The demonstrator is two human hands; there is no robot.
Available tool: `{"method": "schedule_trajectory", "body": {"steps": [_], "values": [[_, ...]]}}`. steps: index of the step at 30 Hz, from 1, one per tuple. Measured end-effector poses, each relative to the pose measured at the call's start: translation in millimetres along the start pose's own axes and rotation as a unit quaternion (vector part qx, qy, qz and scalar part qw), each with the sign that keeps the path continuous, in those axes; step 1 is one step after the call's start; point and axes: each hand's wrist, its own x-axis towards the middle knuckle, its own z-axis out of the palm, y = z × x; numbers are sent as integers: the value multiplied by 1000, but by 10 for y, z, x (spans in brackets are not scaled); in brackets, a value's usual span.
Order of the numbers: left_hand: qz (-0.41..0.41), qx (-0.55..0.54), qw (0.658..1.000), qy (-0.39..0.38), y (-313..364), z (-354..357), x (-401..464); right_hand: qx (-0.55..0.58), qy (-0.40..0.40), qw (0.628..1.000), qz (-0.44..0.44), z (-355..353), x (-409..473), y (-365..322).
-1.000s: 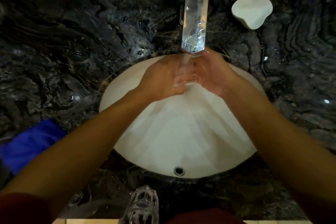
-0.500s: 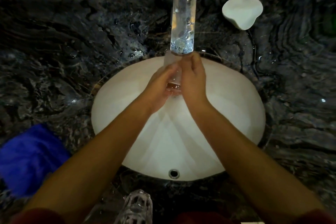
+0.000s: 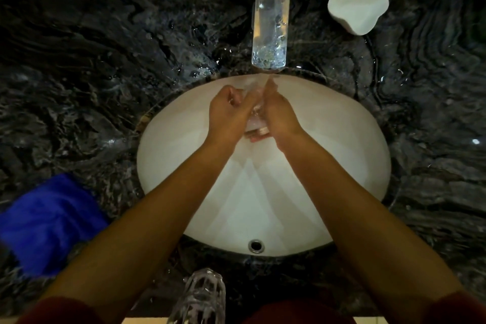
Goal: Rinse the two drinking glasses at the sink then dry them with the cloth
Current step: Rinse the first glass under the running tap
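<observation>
A glass (image 3: 254,116) is gripped between the left hand (image 3: 228,113) and right hand (image 3: 279,113), under the tap (image 3: 271,23), over the white basin (image 3: 342,144). Dark marble (image 3: 105,60) surrounds it. A second glass (image 3: 200,297) stands at the near edge; the cloth (image 3: 50,221) lies left.

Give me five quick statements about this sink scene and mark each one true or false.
1. Both hands, left hand and right hand, hold a drinking glass over the white basin. True.
2. The blue cloth lies in the basin. False: it lies on the dark countertop, left of the basin.
3. A second glass stands on the counter's near edge. True.
4. The white dish sits left of the faucet. False: right.
5. The basin's overflow hole is on the near side. True.
</observation>
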Motion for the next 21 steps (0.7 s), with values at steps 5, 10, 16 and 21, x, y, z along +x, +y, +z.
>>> {"method": "schedule_trajectory", "body": {"steps": [5, 10, 16, 21], "values": [[-74, -204, 976, -2, 143, 79, 62, 42, 26, 992, -116, -148, -102, 212], [-75, -139, 987, 23, 89, 110, -9, 33, 85, 973, -214, -97, -319, 434], [-158, -81, 969, -172, 112, -143, 225, -137, 138, 948, -253, -80, -218, 183], [-148, -120, 964, -184, 8, -185, 216, -180, 68, 973, -131, -123, 5, -43]]}}
